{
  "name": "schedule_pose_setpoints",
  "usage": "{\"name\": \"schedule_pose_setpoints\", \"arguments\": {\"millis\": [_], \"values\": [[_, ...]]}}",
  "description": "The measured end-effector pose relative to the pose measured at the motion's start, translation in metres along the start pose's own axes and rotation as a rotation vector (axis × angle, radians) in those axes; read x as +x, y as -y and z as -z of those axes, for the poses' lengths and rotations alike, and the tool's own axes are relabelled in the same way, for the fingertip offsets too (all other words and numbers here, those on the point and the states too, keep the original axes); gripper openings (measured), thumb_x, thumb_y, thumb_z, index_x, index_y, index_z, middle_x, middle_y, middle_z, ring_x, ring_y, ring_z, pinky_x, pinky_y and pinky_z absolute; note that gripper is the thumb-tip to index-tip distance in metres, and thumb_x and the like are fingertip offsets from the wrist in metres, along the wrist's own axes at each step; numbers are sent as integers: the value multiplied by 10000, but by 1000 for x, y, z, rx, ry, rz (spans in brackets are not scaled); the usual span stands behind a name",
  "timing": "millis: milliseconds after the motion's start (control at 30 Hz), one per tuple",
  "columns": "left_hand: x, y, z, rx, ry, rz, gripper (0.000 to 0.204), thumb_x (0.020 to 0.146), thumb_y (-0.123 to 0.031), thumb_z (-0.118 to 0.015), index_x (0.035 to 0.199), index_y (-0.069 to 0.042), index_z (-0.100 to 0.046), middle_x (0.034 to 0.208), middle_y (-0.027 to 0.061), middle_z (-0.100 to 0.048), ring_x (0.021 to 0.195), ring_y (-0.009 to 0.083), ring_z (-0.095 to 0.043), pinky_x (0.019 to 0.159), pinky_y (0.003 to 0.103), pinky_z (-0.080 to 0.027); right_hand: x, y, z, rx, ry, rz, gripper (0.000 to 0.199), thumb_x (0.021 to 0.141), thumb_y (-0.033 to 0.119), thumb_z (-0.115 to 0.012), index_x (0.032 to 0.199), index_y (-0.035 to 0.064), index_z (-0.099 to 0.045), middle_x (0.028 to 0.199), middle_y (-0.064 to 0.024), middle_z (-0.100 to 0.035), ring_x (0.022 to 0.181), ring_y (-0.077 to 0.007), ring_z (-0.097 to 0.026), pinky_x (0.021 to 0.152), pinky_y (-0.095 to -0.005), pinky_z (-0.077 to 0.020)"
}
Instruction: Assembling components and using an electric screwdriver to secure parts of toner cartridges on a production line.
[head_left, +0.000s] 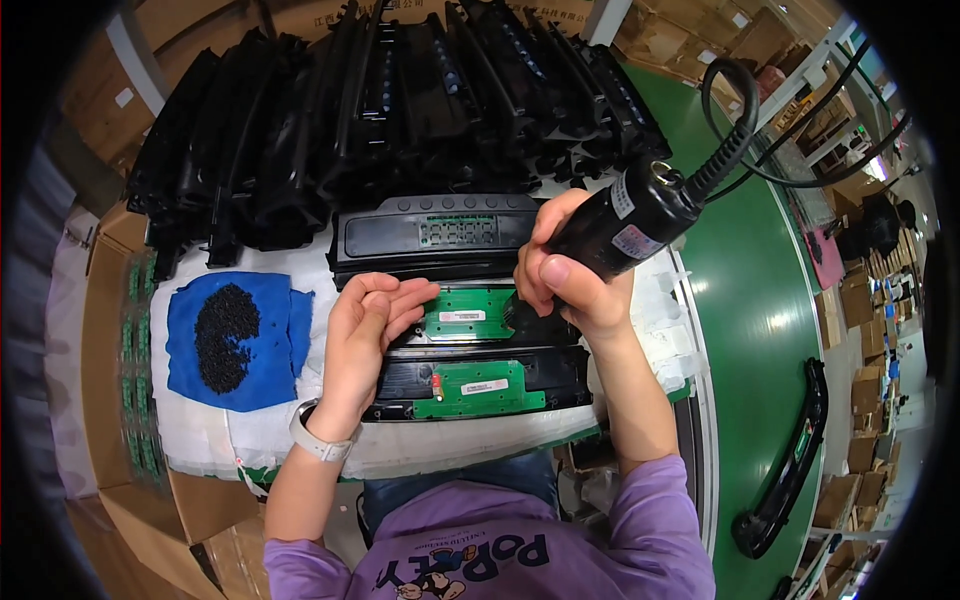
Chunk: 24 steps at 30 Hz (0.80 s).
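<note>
Gripping cylindrical tool near flat board.

We see the tabletop in bright and quite even indoor light, with small white glints on the glossy black housings and the powered tool. The middle looks rather sharp to us, while the boxes near the right rim are softer, bent by the fisheye lens before black corners.
</note>
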<state>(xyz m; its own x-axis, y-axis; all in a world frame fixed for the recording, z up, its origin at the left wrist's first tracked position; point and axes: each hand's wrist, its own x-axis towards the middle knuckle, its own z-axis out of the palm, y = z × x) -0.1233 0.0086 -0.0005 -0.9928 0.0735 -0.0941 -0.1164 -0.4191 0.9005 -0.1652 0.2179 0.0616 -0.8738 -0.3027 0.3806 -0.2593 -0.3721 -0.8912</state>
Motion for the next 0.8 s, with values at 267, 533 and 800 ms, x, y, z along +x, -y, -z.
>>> {"name": "schedule_pose_setpoints", "arguments": {"millis": [267, 533, 800], "values": [[-2, -7, -1, 109, 52, 148, 219, 991, -210, -364, 1007, -24, -478, 721, 117, -618, 524, 139, -585, 441, 210, -435, -2, -7, -5, -62, 111, -29, 197, 719, -22, -594, 824, 17, -432, 549, -57, -470, 414, -109, -429, 396, -230, -344], [0, -2, 1, 90, 103, 193, 148, 981, -188, -396, 965, -69, -483, 535, -36, -342, 431, 37, -244, 389, 198, -186, -3, 1, -18, -162, 2, -8, 188, 697, 10, -658, 798, 19, -500, 616, -41, -552, 469, -67, -504, 433, -205, -402], [-4, -3, -4, 35, 137, 125, 140, 952, -188, -480, 929, -52, -501, 762, 141, -642, 415, 63, -419, 389, 168, -300, 0, 8, -6, 424, 50, 301, 286, 843, 266, -541, 997, 45, -446, 589, -22, -447, 421, -133, -431, 519, -328, -440]]}}
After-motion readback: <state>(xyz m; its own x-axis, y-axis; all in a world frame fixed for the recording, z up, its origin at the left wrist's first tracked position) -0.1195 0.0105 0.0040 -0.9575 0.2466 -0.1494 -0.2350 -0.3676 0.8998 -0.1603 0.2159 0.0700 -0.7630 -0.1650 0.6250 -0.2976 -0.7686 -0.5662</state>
